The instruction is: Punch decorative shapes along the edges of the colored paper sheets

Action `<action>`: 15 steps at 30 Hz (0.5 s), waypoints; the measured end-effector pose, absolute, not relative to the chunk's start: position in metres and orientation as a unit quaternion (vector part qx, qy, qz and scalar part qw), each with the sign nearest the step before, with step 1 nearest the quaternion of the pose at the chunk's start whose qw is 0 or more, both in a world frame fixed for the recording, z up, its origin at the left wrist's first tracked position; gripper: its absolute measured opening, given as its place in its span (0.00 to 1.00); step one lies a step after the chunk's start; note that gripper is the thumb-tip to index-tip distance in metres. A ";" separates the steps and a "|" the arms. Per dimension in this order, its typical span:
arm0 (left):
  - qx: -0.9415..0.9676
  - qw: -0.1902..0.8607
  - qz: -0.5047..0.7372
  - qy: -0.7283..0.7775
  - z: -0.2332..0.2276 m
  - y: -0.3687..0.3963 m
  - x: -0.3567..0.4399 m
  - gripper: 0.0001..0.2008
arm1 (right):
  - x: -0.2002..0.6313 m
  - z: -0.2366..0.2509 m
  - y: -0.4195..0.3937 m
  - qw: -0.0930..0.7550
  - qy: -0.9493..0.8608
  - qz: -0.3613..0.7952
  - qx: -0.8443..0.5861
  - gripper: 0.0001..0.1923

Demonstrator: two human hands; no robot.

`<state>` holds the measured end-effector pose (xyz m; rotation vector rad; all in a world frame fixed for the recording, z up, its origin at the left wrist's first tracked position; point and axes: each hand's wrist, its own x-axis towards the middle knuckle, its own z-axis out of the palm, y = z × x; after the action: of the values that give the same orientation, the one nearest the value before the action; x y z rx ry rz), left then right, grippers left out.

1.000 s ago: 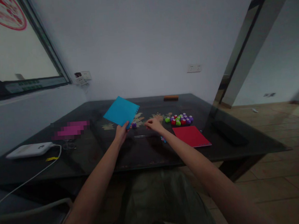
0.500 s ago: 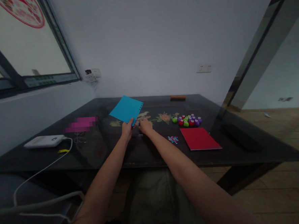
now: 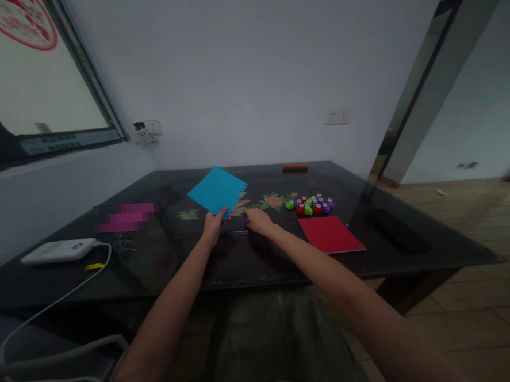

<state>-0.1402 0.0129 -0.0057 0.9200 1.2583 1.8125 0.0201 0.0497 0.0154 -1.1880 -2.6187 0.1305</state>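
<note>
My left hand (image 3: 214, 225) is closed on the near corner of a blue sheet (image 3: 216, 190), thumb on top. Small notches or holes run along the sheet's right edge, and it is held tilted above the dark table. Just right of it, my right hand (image 3: 259, 220) is closed, with a small purple object (image 3: 246, 220) showing at its fingers. Most of that object is hidden, so its kind is unclear. The two hands are apart by a small gap. A red sheet or folder (image 3: 331, 234) lies right of my right forearm.
Several round red, green and purple pieces with eye-like tops (image 3: 310, 205) cluster behind the red folder. A brown roll (image 3: 295, 167) lies at the back edge. At left are a white device (image 3: 60, 251) with a cable and a blurred pink patch (image 3: 127, 216). A black slab (image 3: 398, 230) lies right.
My right hand has drawn slightly away from the blue sheet. The view has shifted a little, and my right forearm now covers the scattered small coloured bits seen before.
</note>
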 end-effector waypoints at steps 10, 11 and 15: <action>0.441 0.327 0.660 0.513 -0.016 0.011 -0.128 0.18 | 0.081 0.024 0.051 0.276 -0.853 0.243 -0.369 0.18; 0.448 0.319 0.658 0.514 -0.017 0.011 -0.126 0.17 | 0.089 0.026 0.050 0.298 -0.834 0.294 -0.360 0.19; 0.471 0.317 0.642 0.516 -0.016 0.011 -0.112 0.17 | 0.119 0.029 0.036 0.350 -0.681 0.582 -0.274 0.20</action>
<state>-0.1124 0.0110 -0.0155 1.2392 1.3591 1.6891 0.1187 0.0358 0.0294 -0.7097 -1.7639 1.5090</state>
